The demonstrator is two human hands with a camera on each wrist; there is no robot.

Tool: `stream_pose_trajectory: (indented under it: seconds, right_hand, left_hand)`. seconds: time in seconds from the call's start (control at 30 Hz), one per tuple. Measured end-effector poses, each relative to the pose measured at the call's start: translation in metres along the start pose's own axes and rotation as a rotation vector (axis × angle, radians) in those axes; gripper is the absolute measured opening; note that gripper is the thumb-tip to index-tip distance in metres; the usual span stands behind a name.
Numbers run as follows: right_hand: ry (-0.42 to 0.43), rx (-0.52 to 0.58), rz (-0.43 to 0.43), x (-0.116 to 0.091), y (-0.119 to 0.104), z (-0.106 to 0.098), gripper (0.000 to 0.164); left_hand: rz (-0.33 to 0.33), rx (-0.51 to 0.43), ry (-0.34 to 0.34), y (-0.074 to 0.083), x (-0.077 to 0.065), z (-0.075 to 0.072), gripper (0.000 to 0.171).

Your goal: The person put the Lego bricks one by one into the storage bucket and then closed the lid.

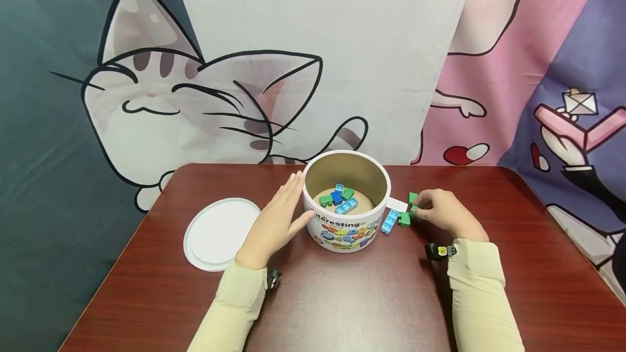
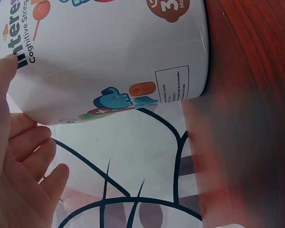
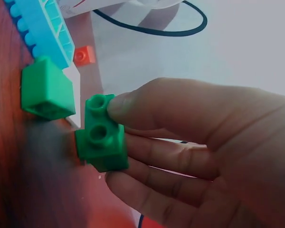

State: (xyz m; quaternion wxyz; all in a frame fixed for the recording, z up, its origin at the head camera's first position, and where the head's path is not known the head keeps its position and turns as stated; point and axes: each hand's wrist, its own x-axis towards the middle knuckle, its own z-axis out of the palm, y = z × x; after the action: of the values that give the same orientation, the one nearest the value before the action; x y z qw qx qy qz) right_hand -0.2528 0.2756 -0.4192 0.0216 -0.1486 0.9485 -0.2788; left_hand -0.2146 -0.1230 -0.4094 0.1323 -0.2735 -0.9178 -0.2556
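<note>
A white round bucket (image 1: 346, 235) with colourful printing stands near the table's back, holding several blue and green toy bricks (image 1: 346, 206). My left hand (image 1: 276, 221) lies along its left side with straight fingers. In the left wrist view, the thumb (image 2: 1, 73) touches the printed wall. To the right of the bucket, my right hand (image 1: 447, 212) pinches a green toy brick (image 3: 103, 137) between thumb and fingers. Beside that hand lie another green brick (image 3: 47, 90) and a light blue brick (image 3: 43, 28). One more green brick (image 1: 413, 198) shows just behind the fingers.
A white round lid (image 1: 222, 235) lies left of the bucket. A white flat piece (image 1: 396, 205) sticks out at the bucket's right side. A small orange brick (image 3: 84, 55) shows in the right wrist view. Behind the table (image 1: 337, 297) hangs a cartoon-printed cloth (image 1: 391, 42).
</note>
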Motion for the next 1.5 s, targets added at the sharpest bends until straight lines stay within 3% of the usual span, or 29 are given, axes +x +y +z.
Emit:
stream_pose_trajectory:
  seconds: [0.3, 0.5, 1.03, 1.23, 1.5]
  right_hand:
    - [0.078, -0.023, -0.034, -0.002, -0.015, -0.007, 0.016]
    - [0.179, -0.041, -0.098, -0.002, -0.029, -0.011, 0.012]
    - [0.426, -0.047, -0.268, -0.006, -0.063, -0.013, 0.013]
    - [0.541, -0.035, -0.283, -0.008, -0.078, -0.012, 0.016]
    - [0.579, 0.008, -0.303, -0.011, -0.1, -0.009, 0.021]
  left_hand:
    - [0.005, 0.046, 0.003, 0.001, 0.001, -0.002, 0.076]
    - [0.001, 0.088, 0.0, 0.002, 0.001, -0.003, 0.075]
    - [0.013, 0.087, 0.006, -0.001, 0.001, 0.0, 0.076]
    - [0.006, 0.081, 0.001, -0.001, 0.001, 0.0, 0.077]
    - [0.007, 0.067, -0.002, 0.0, 0.001, 0.0, 0.076]
